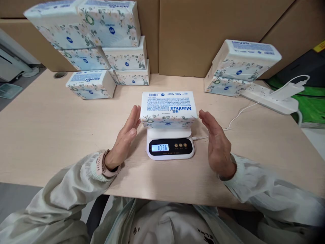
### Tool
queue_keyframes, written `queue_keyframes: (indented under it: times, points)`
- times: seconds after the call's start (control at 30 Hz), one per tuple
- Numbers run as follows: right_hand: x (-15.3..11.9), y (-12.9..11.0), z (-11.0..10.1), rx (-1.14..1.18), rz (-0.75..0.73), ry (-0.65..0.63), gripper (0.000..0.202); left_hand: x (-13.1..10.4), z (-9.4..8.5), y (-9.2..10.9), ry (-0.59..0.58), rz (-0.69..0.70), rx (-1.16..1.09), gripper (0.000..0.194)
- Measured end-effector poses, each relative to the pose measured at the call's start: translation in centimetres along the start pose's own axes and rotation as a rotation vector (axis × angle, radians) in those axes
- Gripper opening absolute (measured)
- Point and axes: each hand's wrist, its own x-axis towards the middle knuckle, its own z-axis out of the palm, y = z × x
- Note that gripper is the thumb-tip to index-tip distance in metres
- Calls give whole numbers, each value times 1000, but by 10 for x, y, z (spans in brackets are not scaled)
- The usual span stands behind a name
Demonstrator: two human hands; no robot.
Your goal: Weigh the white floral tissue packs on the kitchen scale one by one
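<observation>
A floral tissue pack (168, 107) lies flat on a white digital scale (169, 134), its printed side up. The scale's lit display (159, 147) reads 103.6, with three round buttons beside it. My left hand (124, 139) is upright at the pack's left end, fingers extended, very close to it; whether it touches is hard to tell. On the other side, my right hand (215, 144) is held with its palm toward the pack, a small gap between them. Neither hand holds anything.
Several tissue packs (111, 30) are stacked at the back left, and two more (236, 71) at the back right. Beside those sits a white power strip (271, 98), with a cable running to the scale. Cardboard panels (193, 37) stand behind the table (50, 135).
</observation>
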Motion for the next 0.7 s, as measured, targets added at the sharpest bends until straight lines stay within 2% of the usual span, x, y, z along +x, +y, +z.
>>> queue_keyframes:
  times: [0.7]
  points:
    - [0,1,-1,7,-13,-90,55,1,0,0,-10,22,-20,70]
